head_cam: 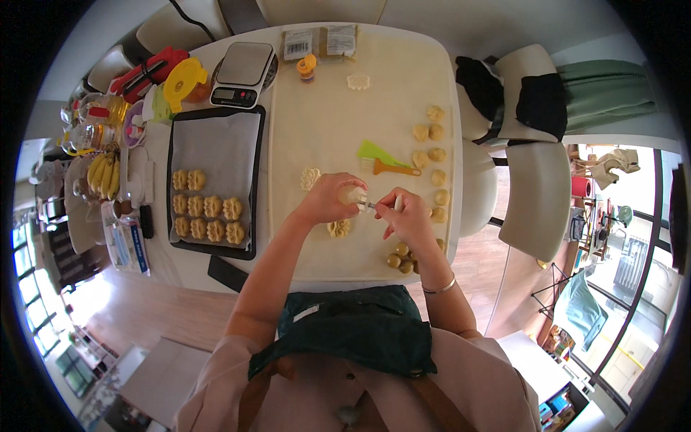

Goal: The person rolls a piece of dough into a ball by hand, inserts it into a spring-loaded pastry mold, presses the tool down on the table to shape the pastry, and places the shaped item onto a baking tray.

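My left hand (337,198) holds a whitish plastic piece, perhaps the body of a pastry press mould (353,195). My right hand (402,213) grips a part with a metal rod and a white end, its tip at the piece in my left hand. Under my hands lies a shaped piece of dough (339,228) on the pale mat (307,259). A cream patterned mould plate (310,179) lies just beyond my left hand. An orange-handled pastry brush (391,168) and a green scraper (378,151) lie beyond my hands. Dark filling balls (401,249) sit beside my right wrist.
Dough balls (438,177) line the mat's right side. Left is a black baking tray (260,162) with several shaped pastries (212,206) on parchment. A kitchen scale (245,65), an orange-capped bottle (306,70), packets (338,42) and another mould plate (358,81) are farther back.
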Available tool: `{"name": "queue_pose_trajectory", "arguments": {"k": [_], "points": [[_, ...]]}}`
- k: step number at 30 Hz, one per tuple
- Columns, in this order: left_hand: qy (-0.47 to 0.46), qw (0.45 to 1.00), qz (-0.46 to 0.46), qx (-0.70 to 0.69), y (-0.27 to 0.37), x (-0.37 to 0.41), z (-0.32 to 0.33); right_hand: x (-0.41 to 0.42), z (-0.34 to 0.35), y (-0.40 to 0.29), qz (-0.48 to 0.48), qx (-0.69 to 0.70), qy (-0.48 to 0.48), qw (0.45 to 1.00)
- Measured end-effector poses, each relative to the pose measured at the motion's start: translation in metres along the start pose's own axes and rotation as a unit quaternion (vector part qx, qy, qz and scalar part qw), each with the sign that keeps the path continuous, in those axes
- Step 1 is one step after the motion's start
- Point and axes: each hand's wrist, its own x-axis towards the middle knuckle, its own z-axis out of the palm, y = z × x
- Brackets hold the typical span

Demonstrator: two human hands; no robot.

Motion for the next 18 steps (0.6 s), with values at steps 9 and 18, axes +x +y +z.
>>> {"name": "queue_pose_trajectory", "arguments": {"k": [9,18], "points": [[-0.034,0.993,-0.099,-0.051,0.0,-0.002,-0.004,-0.014,0.007,-0.014,-0.213,-0.238,0.019,0.947],[0.024,0.99,-0.05,-0.128,-0.009,-0.005,0.0,-0.004,0.002,-0.006,-0.359,-0.253,-0.01,0.899]]}}
